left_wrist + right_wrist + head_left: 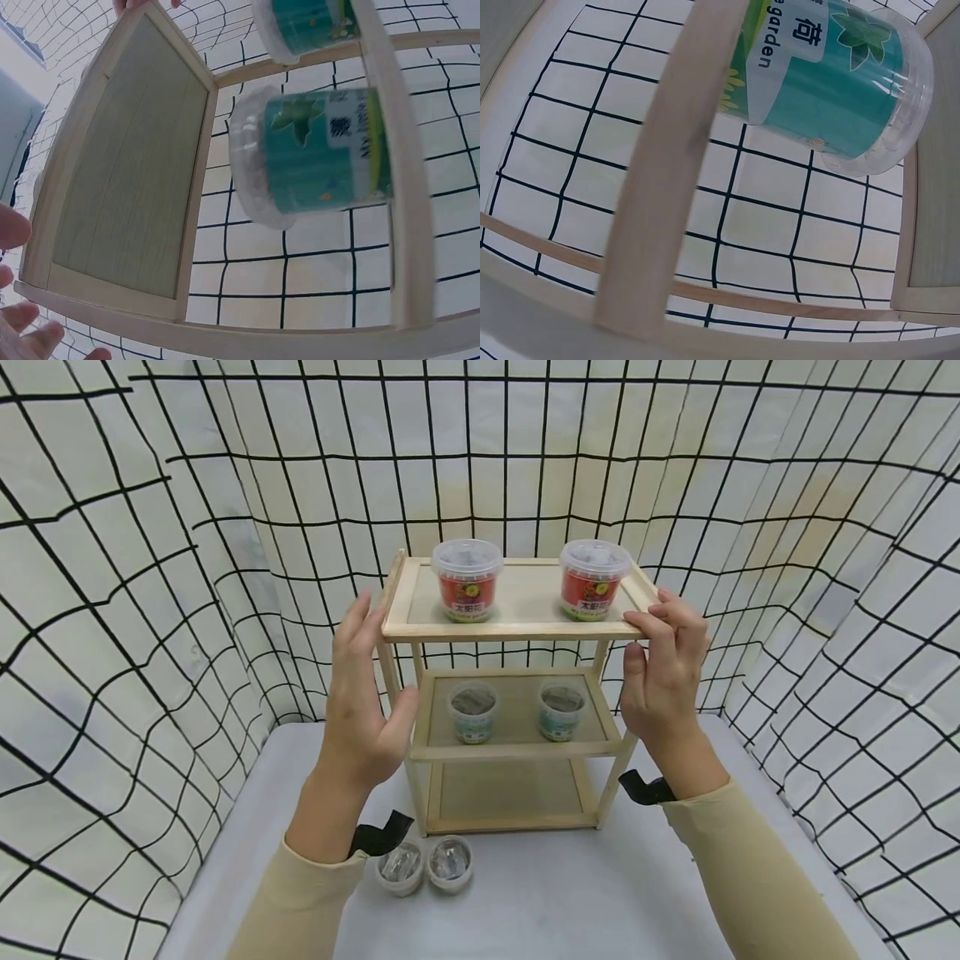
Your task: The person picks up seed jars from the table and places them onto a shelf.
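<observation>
A three-tier wooden shelf (510,632) stands in front of me. My left hand (362,710) is beside the top tier's left front corner, fingers straight and thumb spread apart. At the right front corner, my right hand (666,672) grips the top board, fingers bent over its edge and thumb below. Two red-labelled plastic cups (468,589) with clear lids, one of them the right cup (592,589), stand upright on the top tier. On the middle tier are two teal-labelled cups (474,724), seen close in the left wrist view, where one teal cup (315,154) shows a leaf print.
Two more lidded cups (450,862) sit on the white table (555,902), in front of the shelf's left leg and close to my left wrist. The bottom tier (510,793) holds no cups. Black grid netting (510,485) over white sheeting surrounds the table at the back and sides.
</observation>
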### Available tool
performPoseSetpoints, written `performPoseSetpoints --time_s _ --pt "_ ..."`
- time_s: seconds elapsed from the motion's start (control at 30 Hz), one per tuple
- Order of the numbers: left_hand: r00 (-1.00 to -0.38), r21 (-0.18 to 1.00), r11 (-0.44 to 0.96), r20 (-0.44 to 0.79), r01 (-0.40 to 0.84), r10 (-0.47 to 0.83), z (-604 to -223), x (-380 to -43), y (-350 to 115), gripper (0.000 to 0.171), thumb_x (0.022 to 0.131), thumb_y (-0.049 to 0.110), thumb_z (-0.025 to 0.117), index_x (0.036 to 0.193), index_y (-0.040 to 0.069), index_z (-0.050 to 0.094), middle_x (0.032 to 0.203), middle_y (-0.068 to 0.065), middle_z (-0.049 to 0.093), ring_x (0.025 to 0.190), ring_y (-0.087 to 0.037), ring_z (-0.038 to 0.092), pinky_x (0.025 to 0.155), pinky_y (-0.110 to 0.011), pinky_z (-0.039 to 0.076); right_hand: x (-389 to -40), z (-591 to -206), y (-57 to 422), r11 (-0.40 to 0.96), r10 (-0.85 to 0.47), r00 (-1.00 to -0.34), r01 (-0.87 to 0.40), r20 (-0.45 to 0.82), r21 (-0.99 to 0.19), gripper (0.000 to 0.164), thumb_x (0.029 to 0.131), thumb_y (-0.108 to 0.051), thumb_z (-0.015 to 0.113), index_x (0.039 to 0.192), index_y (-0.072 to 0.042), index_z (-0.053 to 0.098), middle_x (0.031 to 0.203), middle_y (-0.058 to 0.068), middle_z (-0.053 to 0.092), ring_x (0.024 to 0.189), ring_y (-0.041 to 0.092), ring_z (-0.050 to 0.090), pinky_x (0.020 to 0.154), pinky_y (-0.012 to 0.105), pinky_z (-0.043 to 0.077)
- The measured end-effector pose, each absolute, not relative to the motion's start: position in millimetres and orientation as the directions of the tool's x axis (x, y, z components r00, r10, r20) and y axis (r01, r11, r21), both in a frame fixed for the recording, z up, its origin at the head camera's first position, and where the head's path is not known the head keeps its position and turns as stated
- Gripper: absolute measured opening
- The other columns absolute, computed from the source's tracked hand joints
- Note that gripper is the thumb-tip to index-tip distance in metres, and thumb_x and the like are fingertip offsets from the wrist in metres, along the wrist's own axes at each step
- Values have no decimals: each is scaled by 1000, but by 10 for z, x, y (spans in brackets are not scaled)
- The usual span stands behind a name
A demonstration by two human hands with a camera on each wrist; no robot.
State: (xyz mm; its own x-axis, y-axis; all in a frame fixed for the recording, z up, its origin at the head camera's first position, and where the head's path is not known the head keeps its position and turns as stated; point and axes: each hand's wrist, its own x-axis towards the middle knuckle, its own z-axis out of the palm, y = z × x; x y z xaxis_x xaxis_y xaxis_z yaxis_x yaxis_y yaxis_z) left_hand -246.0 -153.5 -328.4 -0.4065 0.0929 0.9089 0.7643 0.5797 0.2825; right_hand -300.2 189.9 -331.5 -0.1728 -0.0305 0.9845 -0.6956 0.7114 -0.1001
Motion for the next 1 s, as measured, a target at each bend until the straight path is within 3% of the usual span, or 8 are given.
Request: performPoseSetpoints --time_s 0.17,0.3,0.5,0.77,1.0 --pt "-360 313 592 932 743 -41 -3463 -2345 -1474 77 84 4 53 159 -3 39 172 -20 35 162 -36 34 130 -54 34 -3012 -3309 1891 718 -38 -176 -690 984 -95 49 113 -47 41 124 -5 64 131 20 49 147 37 48 117 55 36" --pt "-373 372 588 919 718 -126 -3660 -2242 -1413 76 84 2 53 158 -5 40 171 -21 37 160 -38 37 127 -49 38 -3014 -3306 1888 714 -45 -170 -695 984 -88 52 113 -49 40 125 -5 64 131 20 48 148 37 48 119 56 38" --pt "-402 430 601 896 674 -189 -3906 -2126 -1354 76 86 1 55 160 -4 39 169 -21 39 160 -39 37 133 -48 30 -3012 -3308 1894 722 -53 -178 -686 983 -85 55 113 -52 37 126 -5 63 132 19 47 149 36 46 120 56 39" --pt "-393 474 605 878 640 -272 -4259 -1939 -1305 74 85 -1 55 157 -6 41 165 -26 42 159 -43 34 136 -45 22 -3016 -3320 1894 708 -49 -178 -700 983 -92 54 113 -50 39 126 -4 64 131 20 48 148 37 47 122 55 41" --pt "-378 527 619 850 583 -368 -4539 -1826 -1261 73 81 -5 56 152 -9 44 158 -32 44 156 -49 33 134 -55 19 -3004 -3320 1908 716 -35 -183 -691 983 -103 56 113 -51 38 125 -3 64 131 20 48 148 36 46 123 53 40"
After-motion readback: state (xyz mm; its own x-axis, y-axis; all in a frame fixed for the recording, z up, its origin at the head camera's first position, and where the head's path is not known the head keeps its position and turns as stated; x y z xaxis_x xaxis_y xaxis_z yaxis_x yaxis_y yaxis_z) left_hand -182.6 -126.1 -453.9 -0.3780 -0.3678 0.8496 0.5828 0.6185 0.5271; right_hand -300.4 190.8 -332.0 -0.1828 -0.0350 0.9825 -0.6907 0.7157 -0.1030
